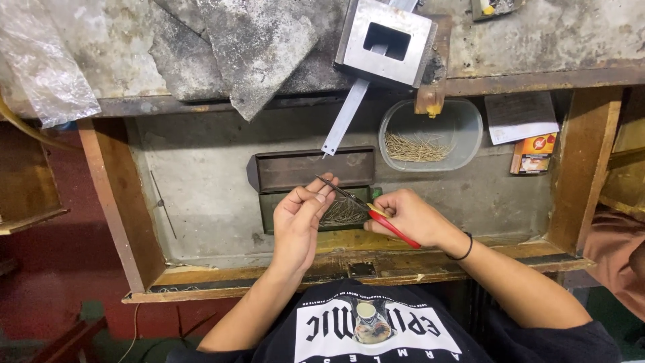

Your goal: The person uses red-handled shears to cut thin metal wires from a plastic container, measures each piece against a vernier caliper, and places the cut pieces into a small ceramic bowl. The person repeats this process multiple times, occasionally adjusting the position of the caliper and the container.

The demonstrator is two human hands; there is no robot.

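1. A clear plastic tub at the back of the drawer held a loose heap of thin wire pins.
2. A dark metal tray sat before it; a second tray under the hands held more pins.
3. The left hand pinched thin pins between thumb and fingers.
4. The right hand gripped red-handled pliers, their tip at those pins above the near tray.
5. A grey metal block stood on the bench above, a flat strip slanting down into the drawer.
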